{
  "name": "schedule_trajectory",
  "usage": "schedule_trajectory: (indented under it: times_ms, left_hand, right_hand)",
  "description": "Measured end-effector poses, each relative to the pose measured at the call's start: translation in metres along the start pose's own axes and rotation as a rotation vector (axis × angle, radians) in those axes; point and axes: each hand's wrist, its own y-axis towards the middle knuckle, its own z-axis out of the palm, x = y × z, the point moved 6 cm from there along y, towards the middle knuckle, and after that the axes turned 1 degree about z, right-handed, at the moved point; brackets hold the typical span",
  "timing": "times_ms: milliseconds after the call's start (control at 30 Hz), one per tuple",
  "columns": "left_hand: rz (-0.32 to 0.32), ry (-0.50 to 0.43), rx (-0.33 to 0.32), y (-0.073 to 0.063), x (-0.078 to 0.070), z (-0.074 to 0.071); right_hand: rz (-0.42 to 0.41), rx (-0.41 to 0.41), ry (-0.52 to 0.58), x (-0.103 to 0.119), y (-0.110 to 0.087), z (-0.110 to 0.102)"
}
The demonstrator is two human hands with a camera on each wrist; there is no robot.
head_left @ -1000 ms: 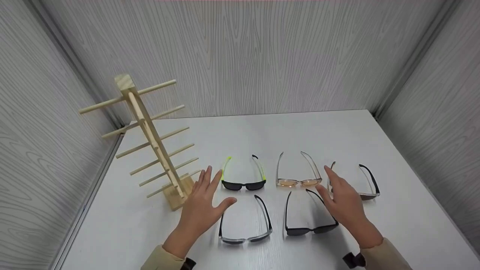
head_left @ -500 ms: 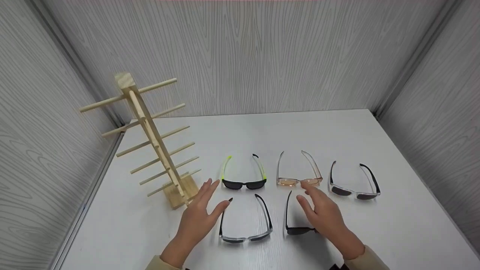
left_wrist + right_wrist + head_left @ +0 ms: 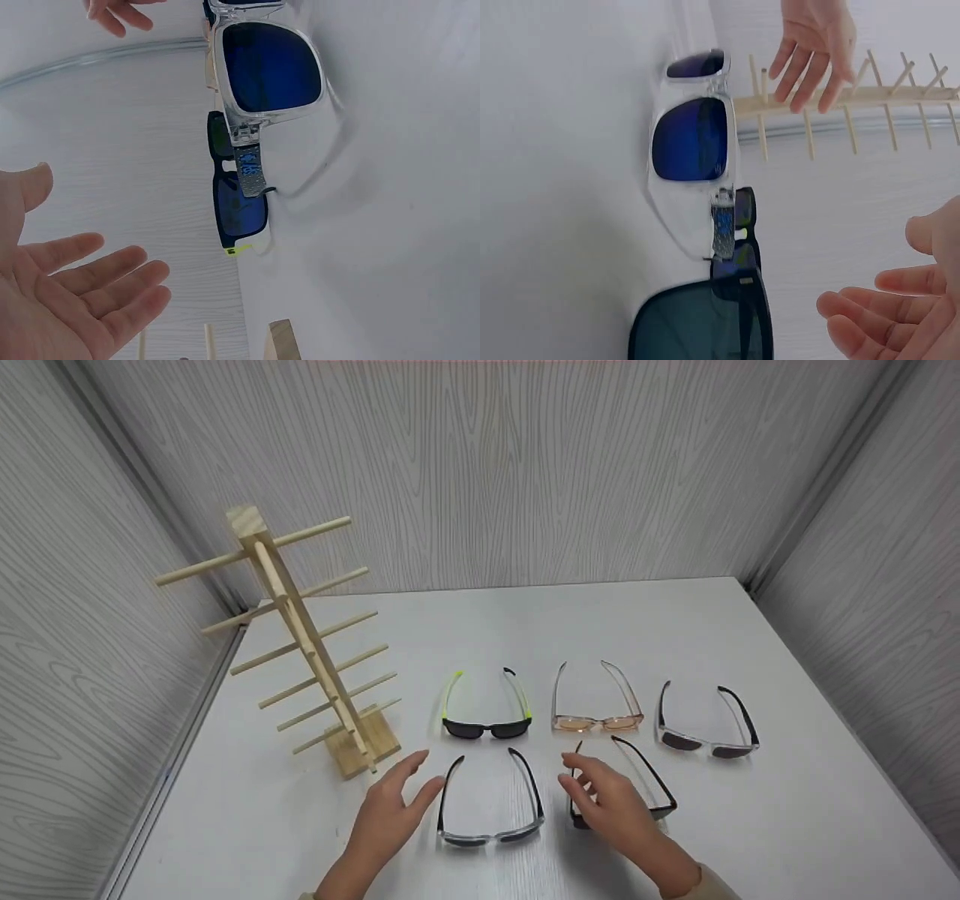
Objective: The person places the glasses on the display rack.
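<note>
My left hand [image 3: 390, 814] hovers just left of a pair of clear-framed sunglasses [image 3: 466, 841] with dark temples, its fingers relaxed and holding nothing. Over the black sunglasses [image 3: 664, 812] is my right hand [image 3: 615, 814], loosely bent, covering part of their front; the right wrist view shows nothing in its fingers. That view also has the black lens [image 3: 697, 326] close by and my left hand [image 3: 810, 56] beyond. In the left wrist view, the clear-framed sunglasses [image 3: 270, 67] appear to the right of my left hand [image 3: 82, 300], apart from it.
On the left stands a wooden glasses rack [image 3: 319, 667] with several bare pegs. Behind the front pairs lie black-and-neon sunglasses [image 3: 510, 730], peach-tinted glasses [image 3: 574, 725] and another clear-framed pair [image 3: 682, 742]. Panel walls [image 3: 480, 472] enclose the white table [image 3: 525, 630].
My right hand has moved left and nearer, from beside the far-right pair to over the black sunglasses. My left hand has drawn slightly back toward me. The glasses lie where they were.
</note>
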Motion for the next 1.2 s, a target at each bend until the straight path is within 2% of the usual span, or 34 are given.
schedule_trajectory:
  times_ms: [167,433,667,833,967,1100,1200]
  left_hand:
    - [-0.084,-0.071,0.064,-0.002,0.013,0.007]
    - [-0.187,-0.224,0.126,-0.009,0.031,0.020]
    - [-0.296,-0.367,0.199,-0.013,0.045,0.037]
    - [-0.377,-0.464,0.241,-0.019,0.051,0.046]
    - [-0.403,-0.510,0.262,-0.022,0.053,0.050]
    - [-0.396,-0.537,0.268,-0.023,0.055,0.052]
    - [-0.388,-0.551,0.265,-0.024,0.056,0.054]
  right_hand:
    - [0.000,0.058,0.080,0.005,-0.002,0.013]
    - [0.079,0.191,0.174,0.008,-0.005,0.032]
    - [0.140,0.292,0.177,0.008,-0.010,0.045]
    - [0.143,0.315,0.155,0.008,-0.013,0.052]
    - [0.189,0.329,0.145,0.006,-0.016,0.057]
    - [0.262,0.346,0.151,0.002,-0.019,0.063]
    - [0.275,0.347,0.161,0.000,-0.020,0.066]
